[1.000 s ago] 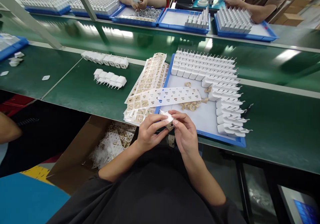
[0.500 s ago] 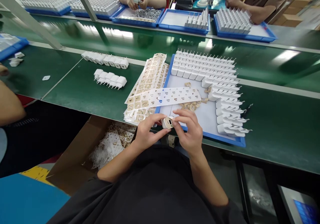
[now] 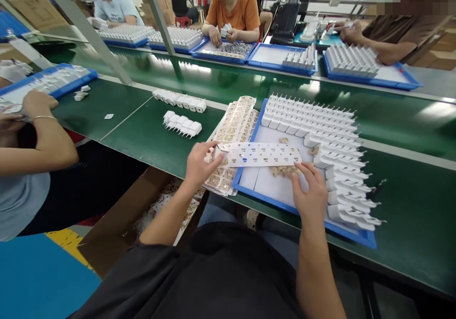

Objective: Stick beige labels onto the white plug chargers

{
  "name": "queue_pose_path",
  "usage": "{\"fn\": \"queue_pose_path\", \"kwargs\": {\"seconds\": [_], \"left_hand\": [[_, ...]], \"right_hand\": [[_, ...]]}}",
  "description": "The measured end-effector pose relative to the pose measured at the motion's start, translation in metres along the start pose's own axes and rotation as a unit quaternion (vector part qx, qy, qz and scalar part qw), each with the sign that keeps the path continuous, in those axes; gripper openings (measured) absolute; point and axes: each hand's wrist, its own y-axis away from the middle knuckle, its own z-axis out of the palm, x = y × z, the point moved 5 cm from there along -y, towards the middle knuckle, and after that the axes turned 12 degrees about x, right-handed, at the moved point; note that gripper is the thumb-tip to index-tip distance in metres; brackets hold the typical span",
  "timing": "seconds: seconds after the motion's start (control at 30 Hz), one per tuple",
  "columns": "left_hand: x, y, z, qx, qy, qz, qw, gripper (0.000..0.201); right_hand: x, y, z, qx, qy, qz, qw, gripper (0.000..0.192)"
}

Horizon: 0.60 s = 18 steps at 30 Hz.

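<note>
My left hand (image 3: 200, 163) pinches the left end of a long white sticker sheet (image 3: 261, 154) that lies across the blue tray (image 3: 249, 193). My right hand (image 3: 310, 194) rests flat on the tray floor with its fingers spread, just beside a small pile of tan stickers (image 3: 281, 170). Nothing shows in its grasp. Rows of white charger plugs (image 3: 313, 119) fill the tray's far and right sides. A stack of tan sticker sheets (image 3: 233, 120) lies left of the tray. The plug I held earlier cannot be picked out.
Two short rows of white plugs (image 3: 182, 124) (image 3: 180, 101) lie on the green belt to the left. A co-worker's arm (image 3: 44, 136) reaches in at the left edge. A cardboard box (image 3: 117, 217) of used sheets sits under the table. People work at blue trays across the belt.
Both hands left the plug they held together. The left went to the sheet's end, the right moved onto the tray. The view tilted up and shifted.
</note>
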Motion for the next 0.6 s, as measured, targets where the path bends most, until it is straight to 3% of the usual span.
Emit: {"fn": "queue_pose_path", "kwargs": {"seconds": [0.13, 0.27, 0.47, 0.6], "left_hand": [[-0.055, -0.051, 0.016, -0.007, -0.208, 0.067, 0.976, 0.039], [-0.09, -0.072, 0.038, -0.062, -0.285, 0.123, 0.949, 0.038], [-0.103, -0.079, 0.039, -0.062, -0.301, 0.12, 0.944, 0.041], [-0.097, -0.08, 0.032, -0.06, -0.28, 0.089, 0.954, 0.043]], "right_hand": [[0.001, 0.005, 0.002, -0.016, -0.008, -0.014, 1.0, 0.026], [0.001, 0.007, 0.003, -0.03, -0.015, -0.008, 0.999, 0.024], [0.004, 0.008, 0.004, -0.041, -0.019, 0.005, 0.999, 0.024], [0.004, 0.008, 0.005, -0.044, -0.023, 0.002, 0.999, 0.024]]}}
